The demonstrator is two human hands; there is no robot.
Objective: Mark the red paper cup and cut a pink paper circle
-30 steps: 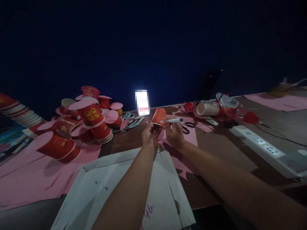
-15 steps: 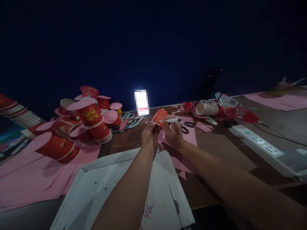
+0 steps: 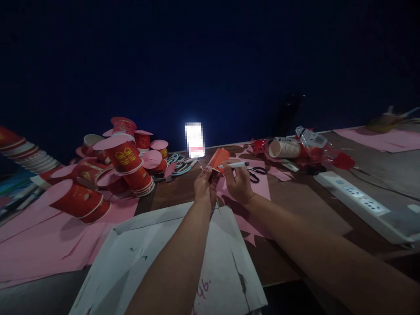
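My left hand (image 3: 204,187) is closed around an orange-red paper cup (image 3: 219,158), which it holds tilted above the table. In my right hand (image 3: 239,183) is a white marker pen (image 3: 234,165), gripped between the fingers with one end close to the cup's lower edge. Whether the tip touches the cup I cannot tell. Black-handled scissors (image 3: 257,173) lie just right of my right hand, on a sheet of pink paper (image 3: 260,190). Below my left wrist is a white cardboard box (image 3: 164,232) with handwriting on it.
Red paper cups (image 3: 124,155) with pink paper discs crowd the left, beside a leaning cup stack (image 3: 36,157) and pink sheets (image 3: 59,245). A bright phone screen (image 3: 194,140) stands at the back near a coiled cable (image 3: 180,164). Nested cups (image 3: 285,149) and a power strip (image 3: 357,201) lie right.
Almost nothing differs. The whole view has shifted very slightly; both hands keep the same hold on the cup and the marker pen.
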